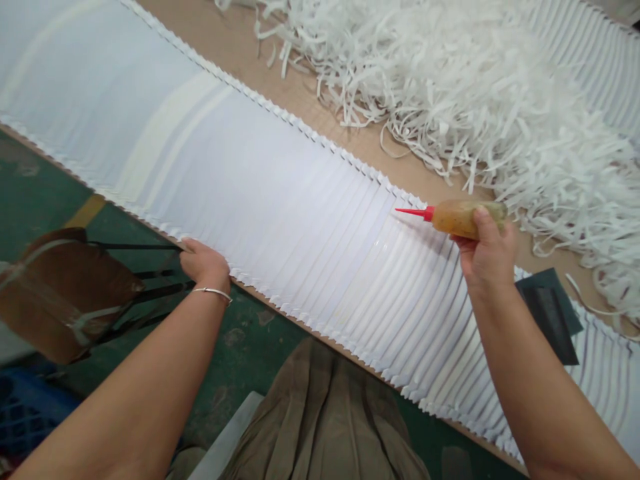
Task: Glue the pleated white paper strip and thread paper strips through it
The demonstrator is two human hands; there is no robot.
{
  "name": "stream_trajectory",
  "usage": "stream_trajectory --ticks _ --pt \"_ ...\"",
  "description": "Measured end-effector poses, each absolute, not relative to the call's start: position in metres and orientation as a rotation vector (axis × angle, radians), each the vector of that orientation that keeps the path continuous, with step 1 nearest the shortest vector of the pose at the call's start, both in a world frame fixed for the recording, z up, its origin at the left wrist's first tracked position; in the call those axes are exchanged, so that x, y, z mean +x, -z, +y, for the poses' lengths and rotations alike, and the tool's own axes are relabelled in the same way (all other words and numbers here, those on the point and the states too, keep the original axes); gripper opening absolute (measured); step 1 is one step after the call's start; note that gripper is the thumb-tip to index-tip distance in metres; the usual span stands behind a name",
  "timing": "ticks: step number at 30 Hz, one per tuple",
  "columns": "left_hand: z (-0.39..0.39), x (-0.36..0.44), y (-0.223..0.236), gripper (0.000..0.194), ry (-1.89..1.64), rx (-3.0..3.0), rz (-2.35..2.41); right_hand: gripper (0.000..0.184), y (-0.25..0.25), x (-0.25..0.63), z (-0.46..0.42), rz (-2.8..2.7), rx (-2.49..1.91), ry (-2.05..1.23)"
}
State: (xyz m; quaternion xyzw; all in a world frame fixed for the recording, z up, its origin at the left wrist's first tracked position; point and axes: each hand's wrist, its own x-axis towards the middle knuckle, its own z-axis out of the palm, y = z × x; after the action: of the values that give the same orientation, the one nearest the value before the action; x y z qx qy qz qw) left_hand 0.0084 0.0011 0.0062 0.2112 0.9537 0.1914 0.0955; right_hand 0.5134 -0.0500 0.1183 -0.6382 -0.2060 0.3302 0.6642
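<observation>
Long overlapping rows of white paper-like strips lie across a brown board, their cut ends jagged along both edges. My right hand is closed around a squeeze bottle of amber liquid, probably glue. Its thin red nozzle points left, just above the strips. Small glossy marks show on the strips below and left of the tip. At the board's near edge, my left hand is curled over the rim, partly touching the strip ends; some fingers are hidden.
Loose white strip offcuts form a big tangled pile on the board's far side. Dark sandpaper-like sheets lie right of my right forearm. A brown-covered stool and a blue plastic crate stand on the green floor at left.
</observation>
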Motion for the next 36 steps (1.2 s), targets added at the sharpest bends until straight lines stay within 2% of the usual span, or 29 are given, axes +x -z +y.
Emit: stream_trajectory --ticks 11,15,21,29,36 --pt "0.001 0.006 -0.004 0.064 -0.58 0.62 2.834 0.057 -0.102 0.525 -0.002 -0.485 -1.571 -0.772" --pt "0.001 0.004 -0.003 0.064 -0.546 0.592 2.834 0.054 -0.104 0.519 -0.006 -0.514 -1.576 -0.773" --pt "0.001 0.005 -0.004 0.063 -0.566 0.619 2.822 0.05 -0.11 0.5 -0.035 -0.592 -1.558 -0.802" --pt "0.001 0.01 -0.008 0.059 -0.623 0.628 2.791 0.057 -0.119 0.467 -0.087 -0.577 -1.591 -0.871" --pt "0.0 0.012 -0.009 0.061 -0.665 0.595 2.765 0.061 -0.105 0.445 -0.139 -0.668 -1.737 -0.864"
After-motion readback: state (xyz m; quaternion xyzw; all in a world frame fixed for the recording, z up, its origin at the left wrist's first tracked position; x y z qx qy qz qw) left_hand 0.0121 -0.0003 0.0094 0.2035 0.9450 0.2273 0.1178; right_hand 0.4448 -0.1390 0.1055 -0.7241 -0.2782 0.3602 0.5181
